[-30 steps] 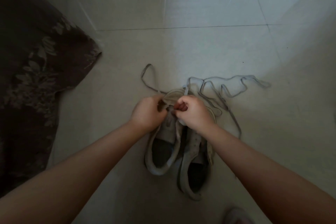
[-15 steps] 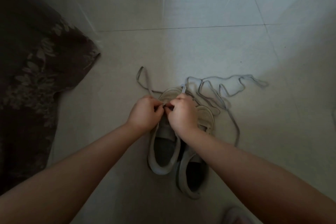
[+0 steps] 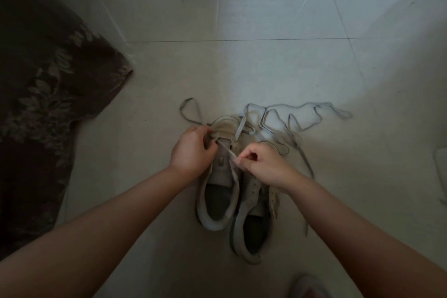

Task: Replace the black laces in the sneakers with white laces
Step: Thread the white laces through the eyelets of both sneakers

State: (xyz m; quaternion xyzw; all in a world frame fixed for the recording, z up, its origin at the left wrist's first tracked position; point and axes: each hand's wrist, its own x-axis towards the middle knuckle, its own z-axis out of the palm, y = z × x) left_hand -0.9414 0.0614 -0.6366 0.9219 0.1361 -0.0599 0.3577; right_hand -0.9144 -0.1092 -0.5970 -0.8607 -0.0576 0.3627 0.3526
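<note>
Nearest, two bare forearms reach forward from the bottom corners over a pale tiled floor point(image 3: 266, 68), with a blurred pinkish shape at the bottom edge too unclear to name. Between them two pale sneakers lie side by side, touching, openings up and toes pointing away: the left sneaker point(image 3: 219, 191) sits slightly farther out, the right sneaker point(image 3: 251, 222) closer in. Just beyond, the right hand point(image 3: 262, 163) has its fingers curled and pinches a white lace point(image 3: 227, 150) that runs taut to the left sneaker's eyelet area. The left hand point(image 3: 192, 150) is curled against that shoe's eyelets; whether it pinches the lace or the shoe's edge cannot be told. Farther out, loose lace point(image 3: 297, 121) lies in loops on the floor past the toes, trailing right. At the far left a dark floral-patterned fabric point(image 3: 43, 94) covers the floor.
</note>
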